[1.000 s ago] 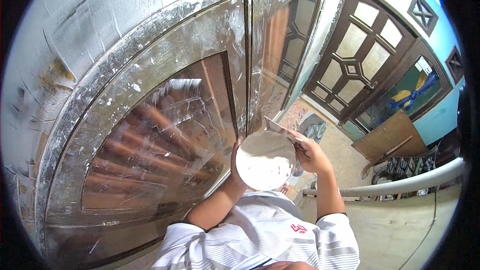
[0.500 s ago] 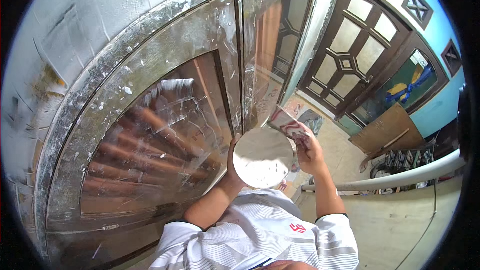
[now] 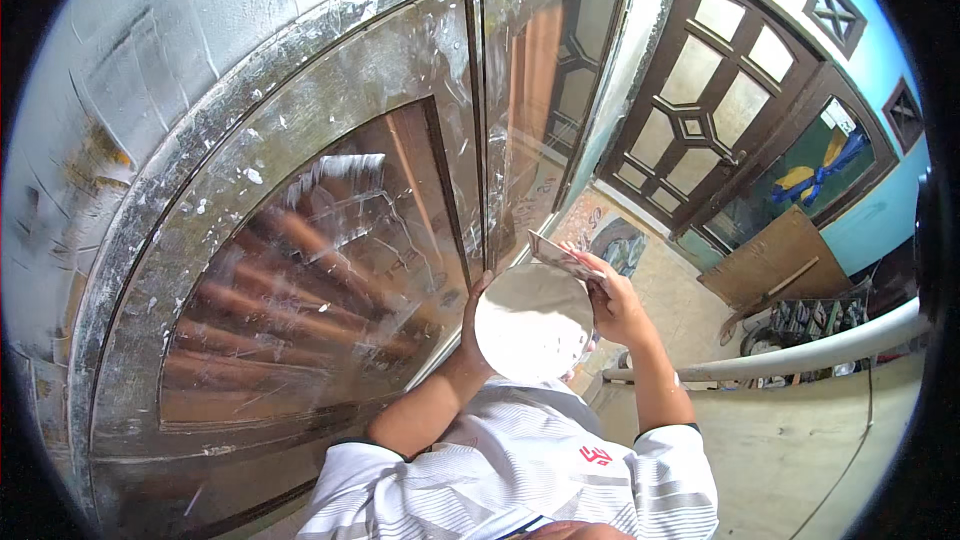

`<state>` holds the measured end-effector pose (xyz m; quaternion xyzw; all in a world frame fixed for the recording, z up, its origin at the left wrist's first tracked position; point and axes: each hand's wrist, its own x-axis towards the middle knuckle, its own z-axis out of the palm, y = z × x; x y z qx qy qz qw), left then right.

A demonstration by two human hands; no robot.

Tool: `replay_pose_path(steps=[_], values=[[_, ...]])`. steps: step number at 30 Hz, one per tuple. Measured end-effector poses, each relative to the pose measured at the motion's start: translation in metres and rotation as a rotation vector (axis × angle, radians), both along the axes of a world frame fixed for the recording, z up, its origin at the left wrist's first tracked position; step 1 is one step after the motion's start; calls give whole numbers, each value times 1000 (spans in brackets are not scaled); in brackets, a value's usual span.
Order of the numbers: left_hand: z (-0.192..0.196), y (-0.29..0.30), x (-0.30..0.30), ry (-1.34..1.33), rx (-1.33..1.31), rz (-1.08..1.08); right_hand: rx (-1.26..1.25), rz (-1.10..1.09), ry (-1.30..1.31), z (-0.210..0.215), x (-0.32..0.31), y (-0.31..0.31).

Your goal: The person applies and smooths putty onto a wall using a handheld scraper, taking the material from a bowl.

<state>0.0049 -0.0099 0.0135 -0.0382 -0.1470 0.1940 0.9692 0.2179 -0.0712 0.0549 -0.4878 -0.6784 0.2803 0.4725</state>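
A round tub (image 3: 533, 325), its top face smooth and white, is held in front of my chest. My left hand (image 3: 473, 332) is wrapped round its left side, most of the fingers hidden beneath or behind it. At its upper right rim my right hand (image 3: 618, 308) grips a flat, thin rectangular scraper (image 3: 562, 258) with whitish and reddish-brown smears. The scraper lies slanted across the far edge of the tub. Whether it touches the white surface I cannot tell.
Close on my left stands a brown wooden frame (image 3: 290, 130) with glass panes, spattered white. A pale rail (image 3: 770, 365) runs along my right. Beyond are a brown door (image 3: 690, 90), a leaning brown board (image 3: 775, 260) and a tiled floor (image 3: 660, 290).
The tub has shifted slightly right and toward me. The scraper in my right hand has come down and tilted flatter, nearer the tub's far rim.
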Motion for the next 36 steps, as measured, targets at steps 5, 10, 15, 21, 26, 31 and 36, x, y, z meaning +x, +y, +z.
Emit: replay_pose_path(steps=[5,10,15,21,26,31,36], values=[[6,1,-1,140,-180,-50,3,-130,457,-45,19,-6],[17,3,-5,298,115,-72,-43,-222,1011,-11,17,10],[28,0,-8,277,13,-18,-34,-320,919,-21,24,15],[15,1,-7,337,29,-25,-15,-359,875,-26,20,17],[20,-1,-11,283,110,-27,-46,-431,840,-28,16,18],[21,-1,-12,258,104,-23,11,-440,839,-36,16,23],[14,-1,-14,271,47,-3,-4,-490,775,-33,14,27]])
